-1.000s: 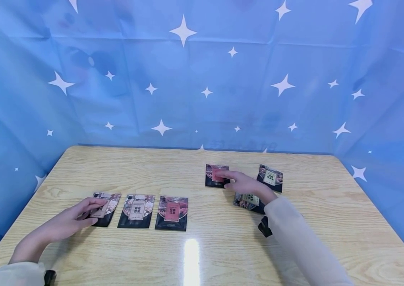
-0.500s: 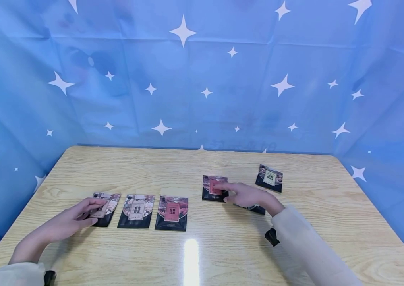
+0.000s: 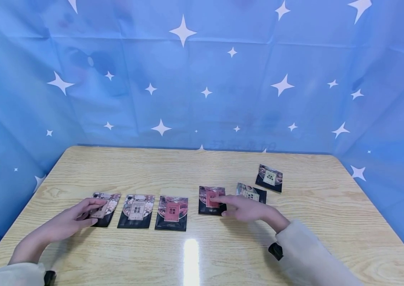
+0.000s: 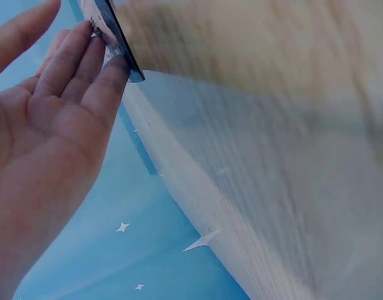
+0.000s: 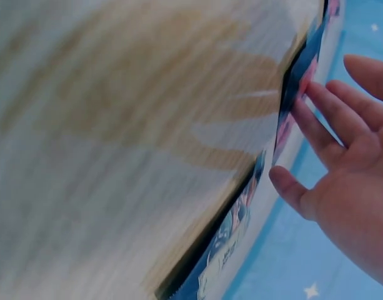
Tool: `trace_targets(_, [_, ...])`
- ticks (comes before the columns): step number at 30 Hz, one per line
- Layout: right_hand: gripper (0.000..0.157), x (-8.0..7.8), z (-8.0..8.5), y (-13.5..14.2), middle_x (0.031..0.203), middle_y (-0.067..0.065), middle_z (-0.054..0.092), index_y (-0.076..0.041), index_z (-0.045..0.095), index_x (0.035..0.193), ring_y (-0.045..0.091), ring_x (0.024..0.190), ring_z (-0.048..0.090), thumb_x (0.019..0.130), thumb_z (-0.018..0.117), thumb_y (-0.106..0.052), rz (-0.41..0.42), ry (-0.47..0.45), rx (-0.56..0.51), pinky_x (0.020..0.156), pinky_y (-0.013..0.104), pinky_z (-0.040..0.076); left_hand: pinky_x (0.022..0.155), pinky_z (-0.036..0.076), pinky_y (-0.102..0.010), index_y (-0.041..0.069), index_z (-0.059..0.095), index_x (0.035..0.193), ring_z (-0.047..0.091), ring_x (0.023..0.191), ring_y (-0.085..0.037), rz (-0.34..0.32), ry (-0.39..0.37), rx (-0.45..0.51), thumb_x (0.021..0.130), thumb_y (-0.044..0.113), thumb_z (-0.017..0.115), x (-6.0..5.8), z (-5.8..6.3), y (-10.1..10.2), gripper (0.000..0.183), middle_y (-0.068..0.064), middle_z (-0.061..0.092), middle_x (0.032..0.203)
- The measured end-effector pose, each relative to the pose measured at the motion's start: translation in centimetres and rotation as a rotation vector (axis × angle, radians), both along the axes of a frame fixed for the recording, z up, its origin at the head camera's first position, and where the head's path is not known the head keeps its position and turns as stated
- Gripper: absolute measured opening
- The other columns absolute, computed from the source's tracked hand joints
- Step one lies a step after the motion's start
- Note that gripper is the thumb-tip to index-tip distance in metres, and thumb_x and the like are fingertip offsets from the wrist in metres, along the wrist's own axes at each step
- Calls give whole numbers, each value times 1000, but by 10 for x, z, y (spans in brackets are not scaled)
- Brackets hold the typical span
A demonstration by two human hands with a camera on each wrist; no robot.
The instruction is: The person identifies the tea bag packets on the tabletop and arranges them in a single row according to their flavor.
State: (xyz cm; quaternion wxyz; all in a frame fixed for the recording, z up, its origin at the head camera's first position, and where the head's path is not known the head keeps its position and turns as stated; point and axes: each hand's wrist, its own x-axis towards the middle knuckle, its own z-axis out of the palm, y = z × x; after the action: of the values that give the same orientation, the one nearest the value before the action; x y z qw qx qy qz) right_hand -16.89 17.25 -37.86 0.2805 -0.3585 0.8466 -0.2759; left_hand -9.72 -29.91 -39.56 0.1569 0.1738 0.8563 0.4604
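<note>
In the head view my left hand (image 3: 67, 222) rests its straight fingers on a pink floral tea sachet (image 3: 110, 209) lying flat at the left. The left wrist view shows the fingertips against that sachet's (image 4: 121, 44) face. My right hand (image 3: 246, 208) reaches over the table with extended fingers. Its fingertips touch the red label of a black-and-pink tea sachet (image 3: 205, 205), right of the middle. Seen from the right wrist, the fingers (image 5: 332, 115) lie relaxed against this sachet (image 5: 297, 78), the thumb apart from it.
Between the hands lie another pink floral sachet (image 3: 136, 211) and a red-labelled sachet (image 3: 171, 213). Behind my right hand are a green-labelled sachet (image 3: 252, 192) and, farther back, another with a pale label (image 3: 269, 178). A blue star-patterned curtain (image 3: 202, 79) stands behind the wooden table (image 3: 134, 258).
My right hand has slid the red-labelled sachet toward me and slightly left, uncovering more of the green-labelled sachet behind. The left hand has stayed put.
</note>
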Motion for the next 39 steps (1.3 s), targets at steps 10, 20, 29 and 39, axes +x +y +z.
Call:
trace_targets(10, [49,15,-1,-3,139,12,40,-6,35,141,29,118,45,94,50,-10,37,43,-26,99,47,32,80,44,-18,-3,35,132,28,120,-50,5,9,6,93,9,52,0,-1,0,45,-32,30,136])
trace_targets(20, [51,29,-1,-7,140,10,38,-7,33,142,26,129,33,94,49,-8,54,45,-3,102,48,27,80,44,-19,-3,34,133,28,121,-50,5,7,1,93,10,52,0,-1,1,45,-32,30,136])
trace_targets(29, [50,36,0,-10,141,10,37,-6,33,142,28,130,31,94,48,-8,78,46,-1,102,55,20,80,44,-19,-3,33,133,27,122,-50,3,-8,-5,94,11,52,-1,-2,-1,46,-32,30,137])
trace_targets(39, [49,37,0,-9,139,11,40,-7,34,141,29,127,34,95,50,-15,82,54,-9,100,55,22,80,44,-19,-3,32,133,27,122,-50,2,-21,-3,94,12,52,-1,-1,-1,47,-32,29,137])
